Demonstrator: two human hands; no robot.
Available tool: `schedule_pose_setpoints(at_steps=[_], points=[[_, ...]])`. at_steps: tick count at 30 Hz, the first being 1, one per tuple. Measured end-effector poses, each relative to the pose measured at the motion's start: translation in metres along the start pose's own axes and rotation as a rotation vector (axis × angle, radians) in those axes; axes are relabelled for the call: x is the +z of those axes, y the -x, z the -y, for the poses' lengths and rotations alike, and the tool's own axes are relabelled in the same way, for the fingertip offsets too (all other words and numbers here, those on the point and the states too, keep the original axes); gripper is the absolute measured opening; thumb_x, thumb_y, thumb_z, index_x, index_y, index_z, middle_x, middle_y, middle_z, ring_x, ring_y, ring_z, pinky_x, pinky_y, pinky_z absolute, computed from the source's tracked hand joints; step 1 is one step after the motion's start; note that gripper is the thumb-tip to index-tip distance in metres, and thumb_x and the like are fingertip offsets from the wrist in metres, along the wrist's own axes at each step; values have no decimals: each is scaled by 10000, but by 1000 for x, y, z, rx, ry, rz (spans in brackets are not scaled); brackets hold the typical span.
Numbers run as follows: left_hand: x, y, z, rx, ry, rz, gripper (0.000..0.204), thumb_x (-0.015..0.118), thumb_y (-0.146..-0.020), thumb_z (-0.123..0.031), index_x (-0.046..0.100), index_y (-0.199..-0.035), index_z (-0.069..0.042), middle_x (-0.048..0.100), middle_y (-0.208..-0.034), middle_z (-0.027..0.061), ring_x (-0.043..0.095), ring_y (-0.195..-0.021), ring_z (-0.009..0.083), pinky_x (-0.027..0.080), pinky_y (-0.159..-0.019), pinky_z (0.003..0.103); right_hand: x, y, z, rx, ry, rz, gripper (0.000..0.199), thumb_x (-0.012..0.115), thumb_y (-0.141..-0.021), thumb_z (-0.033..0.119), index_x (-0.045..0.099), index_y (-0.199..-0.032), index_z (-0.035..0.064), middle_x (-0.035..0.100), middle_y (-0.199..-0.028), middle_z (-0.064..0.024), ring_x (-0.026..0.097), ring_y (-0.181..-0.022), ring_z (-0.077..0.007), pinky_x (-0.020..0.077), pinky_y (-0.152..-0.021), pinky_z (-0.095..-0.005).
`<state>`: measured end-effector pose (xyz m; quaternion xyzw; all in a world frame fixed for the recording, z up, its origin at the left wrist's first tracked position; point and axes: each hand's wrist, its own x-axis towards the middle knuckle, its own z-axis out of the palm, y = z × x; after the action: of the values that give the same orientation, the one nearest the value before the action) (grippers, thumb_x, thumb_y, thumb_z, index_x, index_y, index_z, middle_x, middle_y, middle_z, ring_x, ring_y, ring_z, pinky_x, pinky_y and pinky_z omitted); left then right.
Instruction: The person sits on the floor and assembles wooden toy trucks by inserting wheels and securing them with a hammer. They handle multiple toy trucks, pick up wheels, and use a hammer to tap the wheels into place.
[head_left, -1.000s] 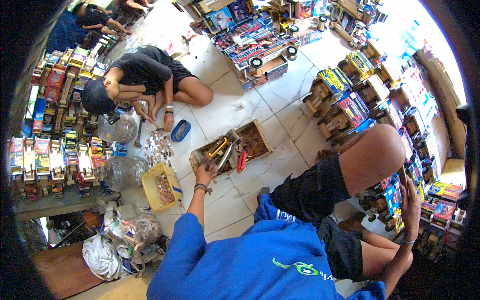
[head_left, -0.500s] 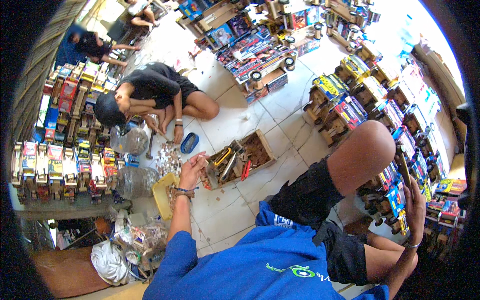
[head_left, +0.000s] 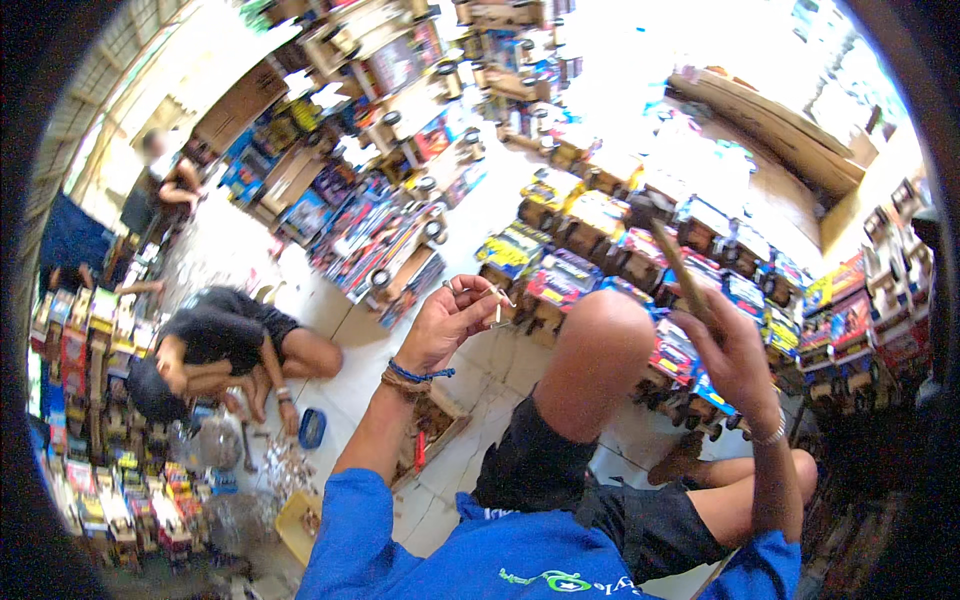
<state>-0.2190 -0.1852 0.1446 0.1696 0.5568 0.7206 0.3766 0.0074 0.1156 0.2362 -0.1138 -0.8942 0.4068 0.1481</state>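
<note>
My left hand (head_left: 445,322) is raised in front of me, its fingertips pinching a small thin pale piece (head_left: 498,312) whose kind I cannot make out. In my right hand (head_left: 730,355) is a hammer, gripped by its wooden handle (head_left: 678,262); the dark head (head_left: 645,210) points away from me and is blurred. Beyond it stand rows of colourful wooden toy trucks (head_left: 570,275) with black wheels. Partly hidden behind my left forearm, a wooden box (head_left: 445,425) lies on the floor with a red-handled tool (head_left: 420,450) in it.
A person in dark clothes (head_left: 215,340) sits on the tiles at the left, near a blue oval container (head_left: 312,428) and scattered small pieces (head_left: 283,468). A yellow tub (head_left: 292,525) stands closer. More toy trucks (head_left: 125,500) crowd the left; cardboard (head_left: 780,135) leans at the far right.
My view has swung right. My left hand has moved from above the box toward the trucks, still pinching the small piece. My right hand has come up from the right side with the hammer.
</note>
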Motion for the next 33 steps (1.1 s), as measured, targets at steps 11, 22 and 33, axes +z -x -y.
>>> schedule_pose_setpoints(at_steps=[11,22,33], points=[[57,-96,-34,111,-543,183,339,676,-961,-158,628,-1251,9,714,-1105,69,654,-1021,118,530,-892,264,72,-137,-4,-20,-11,245,353,795,-846,337,707,-985,25,660,-782,-63,589,-708,-126,487,-662,-319],[-32,-159,-28,-3,-236,187,350,619,-994,-137,539,-1323,-46,708,-1085,84,662,-982,129,555,-852,254,135,-161,-58,200,-391,139,365,749,-891,371,655,-982,30,594,-738,-15,546,-685,-110,454,-622,-314],[-12,-121,103,-193,428,-223,263,576,-1026,-230,628,-1226,-66,641,-964,-15,577,-809,68,501,-732,228,178,-181,-91,529,-702,333,269,735,-854,278,677,-1044,97,654,-845,22,525,-630,-57,428,-545,-220]])
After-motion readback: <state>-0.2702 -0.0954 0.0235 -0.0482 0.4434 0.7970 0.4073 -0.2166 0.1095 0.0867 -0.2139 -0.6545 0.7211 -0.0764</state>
